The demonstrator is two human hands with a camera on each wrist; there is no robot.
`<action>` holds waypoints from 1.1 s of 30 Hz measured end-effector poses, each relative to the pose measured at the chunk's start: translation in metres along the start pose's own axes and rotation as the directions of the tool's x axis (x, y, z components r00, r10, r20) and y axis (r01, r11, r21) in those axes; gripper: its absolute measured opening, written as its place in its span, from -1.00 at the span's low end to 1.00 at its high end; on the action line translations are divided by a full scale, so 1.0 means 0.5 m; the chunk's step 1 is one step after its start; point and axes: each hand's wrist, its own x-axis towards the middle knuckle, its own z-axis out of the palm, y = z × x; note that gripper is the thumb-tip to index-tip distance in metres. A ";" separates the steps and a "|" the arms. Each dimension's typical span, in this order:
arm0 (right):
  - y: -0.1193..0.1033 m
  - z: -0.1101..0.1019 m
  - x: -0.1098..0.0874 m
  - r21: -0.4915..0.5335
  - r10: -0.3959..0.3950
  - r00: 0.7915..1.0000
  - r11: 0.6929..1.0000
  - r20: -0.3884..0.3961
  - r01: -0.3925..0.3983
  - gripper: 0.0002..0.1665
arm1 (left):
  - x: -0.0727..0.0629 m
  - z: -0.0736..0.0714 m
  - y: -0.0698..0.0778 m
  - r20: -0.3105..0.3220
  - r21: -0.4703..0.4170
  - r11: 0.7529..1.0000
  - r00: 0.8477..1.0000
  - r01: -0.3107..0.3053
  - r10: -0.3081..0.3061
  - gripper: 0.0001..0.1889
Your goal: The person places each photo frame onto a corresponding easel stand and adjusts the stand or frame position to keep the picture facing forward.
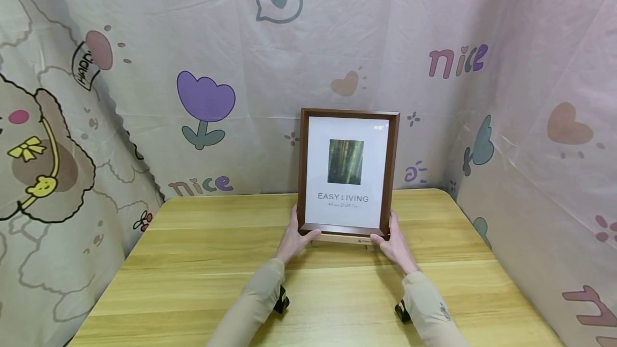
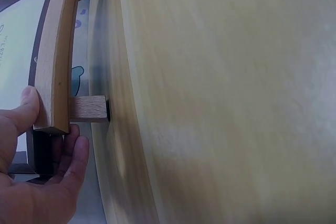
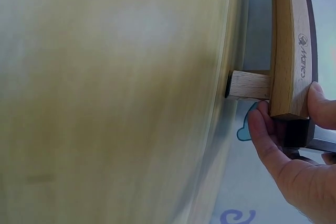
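Note:
A brown picture frame (image 1: 302, 170) with a white insert lettered "EASY LIVING" stands upright, leaning back slightly, in the head view. Its lower edge is on the pale wooden ledge of a tabletop easel (image 1: 337, 238), whose short legs show in both wrist views. My left hand (image 1: 292, 240) grips the frame's lower left corner; in the left wrist view the thumb (image 2: 30, 108) lies at the front and the fingers curl underneath. At the lower right corner my right hand (image 1: 394, 242) holds the frame likewise, its thumb (image 3: 321, 109) beside the ledge's end. Most of the easel is hidden behind the frame.
The wood-grain table (image 1: 217, 261) extends on both sides of the easel and toward me. Behind it hangs a printed cloth (image 1: 270, 68), with more cloth at the left and right. A black strap piece (image 1: 281, 300) sits at my left sleeve, another (image 1: 402, 311) at the right.

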 end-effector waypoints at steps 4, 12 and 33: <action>-0.004 0.003 0.003 -0.008 0.034 0.999 0.999 0.018 -0.034 0.10 | -0.004 -0.006 -0.002 -0.002 -0.010 1.000 1.000 0.018 -0.018 0.11; -0.012 0.013 0.003 0.013 0.017 1.000 1.000 0.017 -0.017 0.10 | -0.010 -0.015 -0.008 -0.015 -0.007 1.000 1.000 0.022 -0.022 0.12; -0.024 0.037 0.012 0.026 0.023 0.999 0.999 0.036 -0.024 0.11 | -0.028 -0.039 -0.016 -0.039 -0.028 0.999 0.998 0.040 -0.041 0.14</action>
